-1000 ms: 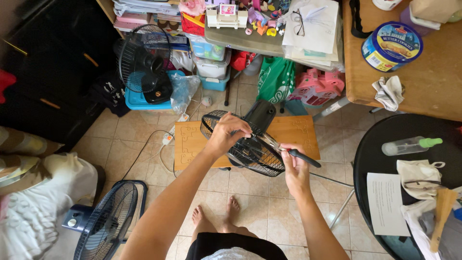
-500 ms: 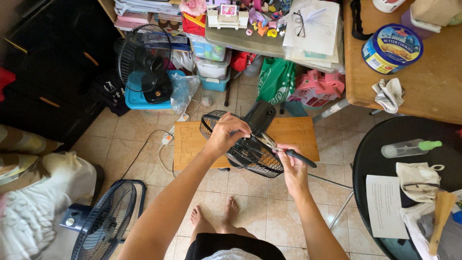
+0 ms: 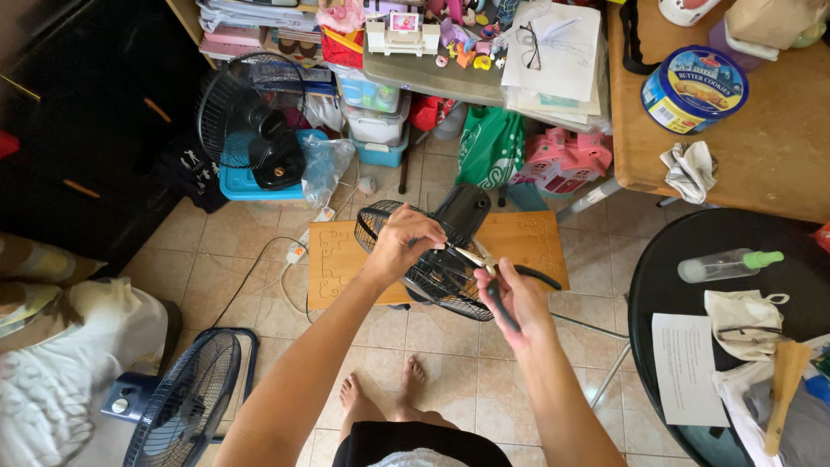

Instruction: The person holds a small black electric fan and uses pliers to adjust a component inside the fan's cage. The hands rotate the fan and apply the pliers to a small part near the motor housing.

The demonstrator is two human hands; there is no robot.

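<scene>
Left hand grip clamped on black fan grille, right hand grip closed round dark-handled pliers — over low wooden table

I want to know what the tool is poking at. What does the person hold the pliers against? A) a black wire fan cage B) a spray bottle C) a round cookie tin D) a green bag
A: the right hand holds dark-handled pliers with their tips at the black wire fan cage, which the left hand grips above the low wooden table.
</scene>
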